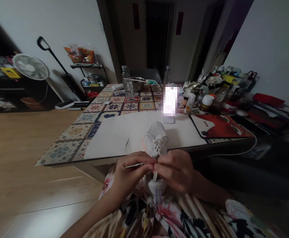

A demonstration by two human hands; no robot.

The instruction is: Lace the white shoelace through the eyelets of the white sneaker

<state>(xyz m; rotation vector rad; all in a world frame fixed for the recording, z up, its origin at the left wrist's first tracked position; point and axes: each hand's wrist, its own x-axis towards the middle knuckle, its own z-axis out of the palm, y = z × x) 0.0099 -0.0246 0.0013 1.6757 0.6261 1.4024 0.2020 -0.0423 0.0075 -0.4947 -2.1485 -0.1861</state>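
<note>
A white lace-up sneaker (155, 135) points away from me, its toe over the white sheet (112, 135) and its heel close to my lap. Crossed laces (158, 145) run up its front. Above the shoe's opening, my left hand (134, 167) pinches a white shoelace between thumb and forefinger, with a length of it showing along the fingers. The fingertips of my right hand (175, 168) meet the left ones and are closed on the lace too. Both hands partly cover the middle of the shoe.
A lit, blurred phone (170, 102) stands upright beyond the shoe. Plastic bottles (128, 84) and a metal bowl (138, 85) are farther back on the patterned tablecloth (85, 130). Rightward lie a red-covered tablet (221, 125), a white-lidded jar (207, 103) and assorted clutter.
</note>
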